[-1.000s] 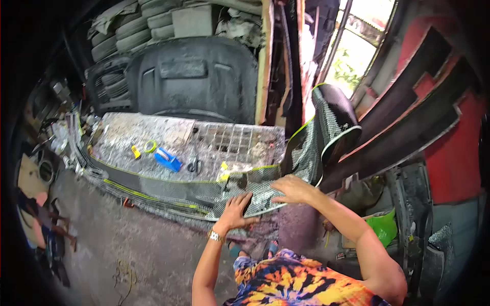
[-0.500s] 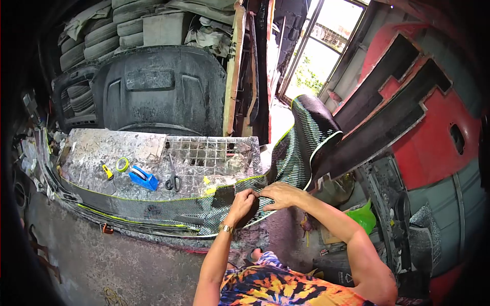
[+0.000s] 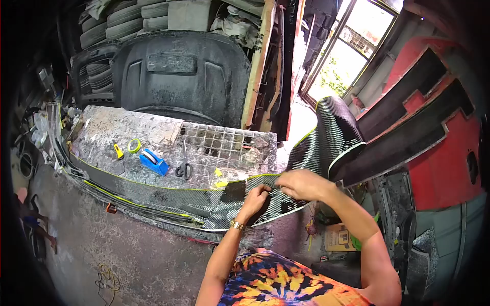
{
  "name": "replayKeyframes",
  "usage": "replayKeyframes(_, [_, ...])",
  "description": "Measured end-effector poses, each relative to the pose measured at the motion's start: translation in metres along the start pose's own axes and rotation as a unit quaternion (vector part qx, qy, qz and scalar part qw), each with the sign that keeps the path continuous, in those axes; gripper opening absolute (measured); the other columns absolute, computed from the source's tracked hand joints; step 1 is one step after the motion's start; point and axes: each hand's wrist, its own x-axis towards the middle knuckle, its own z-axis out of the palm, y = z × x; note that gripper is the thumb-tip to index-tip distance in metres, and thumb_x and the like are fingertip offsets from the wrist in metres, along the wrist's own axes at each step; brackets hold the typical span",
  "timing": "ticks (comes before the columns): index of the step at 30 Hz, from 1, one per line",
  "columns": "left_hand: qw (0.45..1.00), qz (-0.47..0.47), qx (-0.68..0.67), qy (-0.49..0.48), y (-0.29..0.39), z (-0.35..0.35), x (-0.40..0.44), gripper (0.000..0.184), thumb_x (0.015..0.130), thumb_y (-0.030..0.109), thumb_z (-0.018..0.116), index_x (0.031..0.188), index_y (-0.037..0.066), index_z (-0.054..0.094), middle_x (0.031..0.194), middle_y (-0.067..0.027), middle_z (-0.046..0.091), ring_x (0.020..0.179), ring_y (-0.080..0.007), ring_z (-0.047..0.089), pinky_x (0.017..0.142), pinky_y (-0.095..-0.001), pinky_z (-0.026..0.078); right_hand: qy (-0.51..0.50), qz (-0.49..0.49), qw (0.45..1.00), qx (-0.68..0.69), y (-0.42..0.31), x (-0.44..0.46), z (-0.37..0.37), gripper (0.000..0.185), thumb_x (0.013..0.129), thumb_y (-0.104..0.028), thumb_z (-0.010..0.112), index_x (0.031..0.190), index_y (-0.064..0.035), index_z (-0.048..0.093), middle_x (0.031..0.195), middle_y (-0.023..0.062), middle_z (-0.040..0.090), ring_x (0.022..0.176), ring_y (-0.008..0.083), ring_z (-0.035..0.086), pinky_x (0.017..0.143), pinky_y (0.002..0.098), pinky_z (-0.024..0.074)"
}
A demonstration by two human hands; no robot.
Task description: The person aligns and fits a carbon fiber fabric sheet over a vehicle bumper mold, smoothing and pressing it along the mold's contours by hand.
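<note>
A long strip of black woven fabric (image 3: pixel 235 206) with yellow and white edges lies along the front of the worktable and rises in a curled roll at the right. My left hand (image 3: pixel 255 200), with a gold watch at the wrist, rests on the fabric, its fingers bent together; whether it pinches any cloth is too small to tell. Just right of it, my right hand (image 3: pixel 302 184) is over the fabric's upper edge, fingers curled down and their tips partly hidden. On the table lie a blue tape dispenser (image 3: pixel 154 162), scissors (image 3: pixel 182 168), a yellow-green tape roll (image 3: pixel 134 146) and a yellow-handled tool (image 3: pixel 118 151).
Behind the worktable (image 3: pixel 112 122) stands a dark car hood (image 3: pixel 173 76), with stacked tires (image 3: pixel 125 23) above it. Red panels (image 3: pixel 439 173) and dark strips lean at the right. A cardboard box (image 3: pixel 338 237) is on the floor. Part of another person (image 3: pixel 43 229) shows at the far left.
Since the earliest frame, my left hand has moved up and right along the fabric and its spread fingers have bent together. My right hand has curled its fingers. The camera view has shifted.
</note>
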Motion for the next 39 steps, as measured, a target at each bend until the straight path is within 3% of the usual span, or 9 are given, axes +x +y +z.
replayKeyframes(5, [0.999,-0.039,0.021,0.023,0.018,0.002,-0.007,0.032,0.088,0.014,0.051,0.110,-0.004,0.065,0.092,-0.0209,0.070,0.087,-0.0301,0.068,0.082,-0.0384,0.051,0.042,-0.072,0.953,-0.292,0.050,0.065,-0.023,0.020,0.086,-0.009,0.060,0.105,-0.0074,0.067,0.103,0.0090,0.068,0.097,0.0281,0.068,0.081,0.0409,0.0546])
replayKeyframes(9, [0.999,-0.035,0.009,0.040,0.013,0.007,-0.006,0.032,0.088,0.014,0.051,0.110,-0.005,0.065,0.091,-0.0213,0.070,0.086,-0.0306,0.068,0.081,-0.0390,0.051,-0.238,0.118,0.919,-0.293,0.077,0.090,-0.027,0.033,0.074,-0.025,0.079,0.101,-0.0073,0.073,0.101,0.0111,0.074,0.099,0.0275,0.070,0.083,0.0405,0.0545])
replayKeyframes(10, [0.998,-0.024,0.012,0.053,0.012,0.009,-0.006,0.031,0.087,0.012,0.051,0.110,-0.004,0.065,0.089,-0.0175,0.068,0.081,-0.0258,0.064,0.078,-0.0366,0.050,-0.239,0.120,0.917,-0.297,0.079,0.087,-0.029,0.033,0.074,-0.025,0.079,0.101,-0.0073,0.073,0.101,0.0111,0.074,0.099,0.0275,0.070,0.083,0.0405,0.0545])
replayKeyframes(12, [0.998,-0.015,0.018,0.067,0.012,0.011,-0.007,0.031,0.087,0.010,0.051,0.110,-0.005,0.064,0.090,-0.0162,0.068,0.081,-0.0235,0.063,0.078,-0.0354,0.050,-0.212,0.121,0.931,-0.271,0.084,0.071,-0.032,0.037,0.067,-0.029,0.084,0.094,-0.0055,0.075,0.098,0.0120,0.074,0.094,0.0290,0.071,0.083,0.0424,0.0543])
replayKeyframes(16, [0.998,-0.031,0.018,0.043,0.014,0.007,-0.006,0.031,0.086,0.009,0.052,0.111,-0.005,0.064,0.091,-0.0163,0.068,0.083,-0.0237,0.064,0.079,-0.0352,0.050,-0.165,0.050,0.937,-0.303,0.109,0.054,-0.020,0.031,0.073,-0.033,0.081,0.095,-0.0113,0.076,0.095,0.0066,0.072,0.101,0.0290,0.066,0.092,0.0480,0.0478])
replayKeyframes(25, [0.998,-0.030,0.016,0.057,0.013,0.010,-0.006,0.029,0.086,0.008,0.052,0.110,-0.006,0.062,0.091,-0.0148,0.068,0.082,-0.0219,0.064,0.078,-0.0342,0.050,-0.206,0.128,0.940,-0.240,0.127,0.042,-0.020,0.030,0.076,-0.032,0.079,0.097,-0.0100,0.076,0.104,0.0093,0.069,0.108,0.0289,0.062,0.096,0.0463,0.0416])
replayKeyframes(32, [0.998,-0.019,0.015,0.058,0.015,0.010,-0.007,0.029,0.086,0.008,0.053,0.109,-0.005,0.063,0.088,-0.0140,0.067,0.079,-0.0213,0.062,0.075,-0.0342,0.050,-0.123,0.061,0.954,-0.265,0.131,0.039,-0.015,0.033,0.073,-0.033,0.081,0.096,-0.0101,0.077,0.100,0.0080,0.068,0.105,0.0269,0.061,0.094,0.0448,0.0415])
replayKeyframes(38, [0.997,-0.053,0.027,0.043,0.022,0.006,-0.008,0.030,0.087,0.013,0.052,0.110,-0.005,0.063,0.094,-0.0229,0.069,0.090,-0.0333,0.068,0.084,-0.0404,0.051,-0.092,0.063,0.946,-0.303,0.119,0.037,-0.017,0.032,0.074,-0.032,0.080,0.095,-0.0091,0.075,0.099,0.0081,0.067,0.102,0.0277,0.061,0.090,0.0443,0.0435])
replayKeyframes(39, [0.997,-0.052,0.025,0.046,0.019,0.007,-0.008,0.030,0.087,0.013,0.052,0.110,-0.005,0.063,0.094,-0.0229,0.069,0.090,-0.0333,0.068,0.084,-0.0404,0.051,-0.009,0.031,0.971,-0.238,0.094,0.036,-0.027,0.030,0.077,-0.028,0.076,0.094,-0.0042,0.072,0.098,0.0117,0.067,0.101,0.0308,0.062,0.088,0.0450,0.0457])
